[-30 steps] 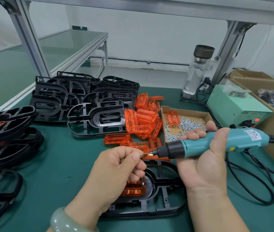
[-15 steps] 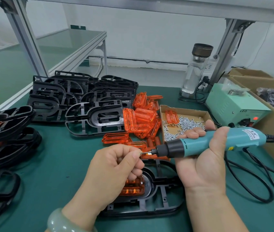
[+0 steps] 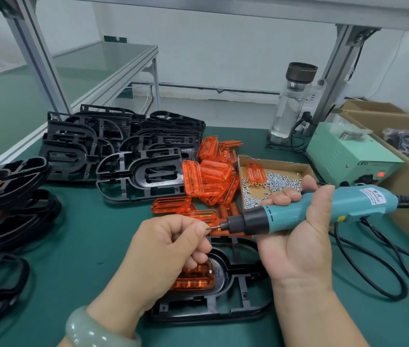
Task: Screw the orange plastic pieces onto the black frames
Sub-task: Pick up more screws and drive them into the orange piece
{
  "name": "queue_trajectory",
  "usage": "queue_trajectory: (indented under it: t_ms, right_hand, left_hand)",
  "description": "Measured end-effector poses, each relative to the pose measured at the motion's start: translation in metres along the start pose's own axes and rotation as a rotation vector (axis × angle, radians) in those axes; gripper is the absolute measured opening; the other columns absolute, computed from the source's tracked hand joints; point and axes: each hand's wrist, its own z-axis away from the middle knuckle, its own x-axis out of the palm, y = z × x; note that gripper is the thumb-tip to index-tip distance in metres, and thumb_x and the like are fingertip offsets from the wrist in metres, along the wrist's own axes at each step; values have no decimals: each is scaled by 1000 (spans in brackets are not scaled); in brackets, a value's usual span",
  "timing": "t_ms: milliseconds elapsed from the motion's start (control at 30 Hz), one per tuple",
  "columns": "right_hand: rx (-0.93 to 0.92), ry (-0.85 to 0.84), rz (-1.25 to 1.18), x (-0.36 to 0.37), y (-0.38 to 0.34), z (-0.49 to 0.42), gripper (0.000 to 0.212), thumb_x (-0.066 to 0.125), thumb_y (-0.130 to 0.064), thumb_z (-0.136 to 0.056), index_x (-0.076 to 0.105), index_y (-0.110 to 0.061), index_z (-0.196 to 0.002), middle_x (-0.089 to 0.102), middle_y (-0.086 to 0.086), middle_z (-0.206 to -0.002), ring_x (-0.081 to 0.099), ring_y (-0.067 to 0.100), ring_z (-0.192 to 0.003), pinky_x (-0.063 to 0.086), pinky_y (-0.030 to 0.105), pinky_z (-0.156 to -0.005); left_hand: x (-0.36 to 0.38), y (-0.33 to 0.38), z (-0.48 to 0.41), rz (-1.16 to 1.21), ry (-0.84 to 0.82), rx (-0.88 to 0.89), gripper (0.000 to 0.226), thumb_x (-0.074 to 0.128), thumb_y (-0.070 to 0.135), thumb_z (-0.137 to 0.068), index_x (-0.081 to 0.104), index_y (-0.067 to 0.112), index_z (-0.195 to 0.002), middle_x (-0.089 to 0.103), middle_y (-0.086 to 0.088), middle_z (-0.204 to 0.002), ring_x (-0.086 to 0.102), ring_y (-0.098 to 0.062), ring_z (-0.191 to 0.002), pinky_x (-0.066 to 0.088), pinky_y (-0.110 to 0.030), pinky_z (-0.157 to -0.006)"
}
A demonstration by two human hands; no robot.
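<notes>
The right hand (image 3: 296, 244) is turned palm up, with fingers and thumb curled round the body of the teal screwdriver (image 3: 311, 209), which lies level with its bit pointing at the left hand (image 3: 165, 249). The left hand's fingers are curled. Its thumb and forefinger pinch a small screw (image 3: 208, 227) against the bit tip. Directly beneath both hands, a black frame (image 3: 223, 304) lies flat on the green mat (image 3: 85, 246). An orange piece (image 3: 196, 279) is seated in the frame's rounded end, partly hidden under the left hand. Loose orange pieces (image 3: 211, 181) are heaped just beyond the left hand. A box (image 3: 276, 163) holding screws sits just beyond the right hand's fingertips. More frames (image 3: 113, 146) are stacked beyond and to the left of the left hand. The cord (image 3: 373, 271) loops to the right of the right hand.
</notes>
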Motion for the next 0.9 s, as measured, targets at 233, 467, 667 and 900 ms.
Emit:
queue_trajectory:
  t_ms: [233,467,667,900]
  right_hand:
    - [-1,17,54,-3,-2,-4,19,62,-42,-79,58,-27,-90,48,-10,-68,49,4,-56,49,19,-61]
    - [4,57,124,-3,-2,-5,20,61,-43,-80,57,-26,-90,48,-10,-66,48,4,-56,46,21,-63]
    - [16,88,146,2,1,0,27,66,-44,-75,57,-24,-92,50,-9,-65,51,5,-53,49,18,-57]
    - [9,100,200,15,2,6,25,67,-44,-76,57,-25,-89,51,-10,-61,50,5,-51,48,17,-57]
  left_hand:
    - [-4,3,2,-62,1,37,16,64,19,-85,74,24,-74,71,0,-68,63,-5,-55,45,-14,-49]
    - [-39,2,9,-470,81,91,18,70,22,-80,68,40,-79,68,21,-75,62,5,-69,42,-3,-65]
    - [-60,-12,19,-659,-76,44,22,78,28,-74,67,46,-77,60,10,-77,56,4,-71,39,-5,-66]
    - [-58,-20,17,-741,-155,57,36,80,41,-69,69,41,-102,54,15,-90,51,7,-82,36,-5,-72]
